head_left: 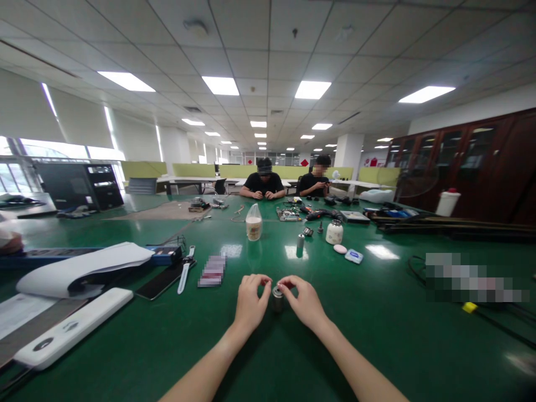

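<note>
A small dark metal cylinder [277, 302] with a lighter ringed top stands upright on the green table [360, 335], between my hands. My left hand [251, 301] is at its left, thumb and fingertips pinched together just beside the top. Anything in that pinch is too small to make out. From the other side, my right hand [305, 300] has its thumb and fingers closed at the cylinder's upper rim, seemingly touching it. What those fingertips hold is hidden. Farther off stands a similar silver cylinder [300, 241], with a small metal part [308, 231] beside it.
A plastic-bagged cup [253, 226], a white jar [334, 232], a pink oval [340, 249] and a small blue-white pack [354, 256] stand ahead. To the left lie a watch [184, 273], a black phone [161, 282] and a white power strip [75, 329]. Two people sit across.
</note>
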`<action>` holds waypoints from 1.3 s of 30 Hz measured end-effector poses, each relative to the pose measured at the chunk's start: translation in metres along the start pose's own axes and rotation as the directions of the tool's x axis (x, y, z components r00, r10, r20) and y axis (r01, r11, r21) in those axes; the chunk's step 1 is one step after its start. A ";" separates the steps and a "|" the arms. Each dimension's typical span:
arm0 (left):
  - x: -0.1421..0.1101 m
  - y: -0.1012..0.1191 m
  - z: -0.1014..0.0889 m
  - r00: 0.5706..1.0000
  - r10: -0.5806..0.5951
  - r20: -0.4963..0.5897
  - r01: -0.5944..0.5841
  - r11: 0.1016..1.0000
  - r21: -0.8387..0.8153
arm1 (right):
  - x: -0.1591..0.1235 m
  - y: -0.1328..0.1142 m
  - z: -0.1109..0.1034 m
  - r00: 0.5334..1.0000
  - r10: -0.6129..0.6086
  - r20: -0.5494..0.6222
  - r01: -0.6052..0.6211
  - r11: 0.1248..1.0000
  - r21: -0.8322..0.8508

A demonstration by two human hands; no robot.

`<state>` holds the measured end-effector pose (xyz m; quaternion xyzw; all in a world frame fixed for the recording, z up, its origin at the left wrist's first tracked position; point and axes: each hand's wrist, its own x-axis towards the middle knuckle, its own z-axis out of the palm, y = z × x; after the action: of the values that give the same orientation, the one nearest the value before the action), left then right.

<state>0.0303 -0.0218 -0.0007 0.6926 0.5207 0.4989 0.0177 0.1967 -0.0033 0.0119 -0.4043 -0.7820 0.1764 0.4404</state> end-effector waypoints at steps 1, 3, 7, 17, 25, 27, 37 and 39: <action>0.000 0.000 0.000 1.000 -0.002 0.003 0.002 1.000 -0.001 | 0.000 -0.002 -0.001 1.000 -0.009 0.008 0.009 1.000 -0.011; 0.000 0.000 0.001 1.000 -0.002 0.006 0.003 1.000 -0.008 | -0.001 -0.004 -0.001 1.000 -0.023 0.019 0.024 0.999 -0.036; -0.001 0.000 0.000 1.000 0.002 0.017 -0.002 1.000 -0.028 | -0.002 -0.004 -0.002 0.999 -0.019 0.041 0.021 0.998 -0.063; 0.000 0.007 -0.004 0.998 0.028 0.062 -0.024 0.998 -0.064 | -0.002 0.001 -0.002 0.997 0.056 -0.043 -0.059 0.995 -0.075; 0.003 0.010 0.000 0.999 0.025 0.038 -0.023 0.998 -0.060 | -0.002 -0.003 -0.003 0.995 0.055 -0.088 -0.059 0.997 -0.040; 0.008 0.008 -0.001 1.000 0.020 0.012 -0.019 0.998 -0.056 | -0.002 -0.002 -0.003 0.995 0.057 -0.086 -0.061 0.997 -0.045; 0.010 -0.037 -0.005 0.971 -0.213 0.108 0.170 0.934 0.316 | -0.001 0.001 -0.002 0.995 0.078 -0.060 -0.081 0.995 -0.058; 0.007 -0.042 -0.003 0.960 -0.240 0.142 0.179 0.920 0.349 | -0.001 0.001 -0.002 0.995 0.080 -0.053 -0.084 0.994 -0.064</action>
<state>-0.0014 0.0007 -0.0172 0.6683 0.6649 0.3335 0.0015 0.1993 -0.0036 0.0117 -0.4547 -0.7587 0.1583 0.4389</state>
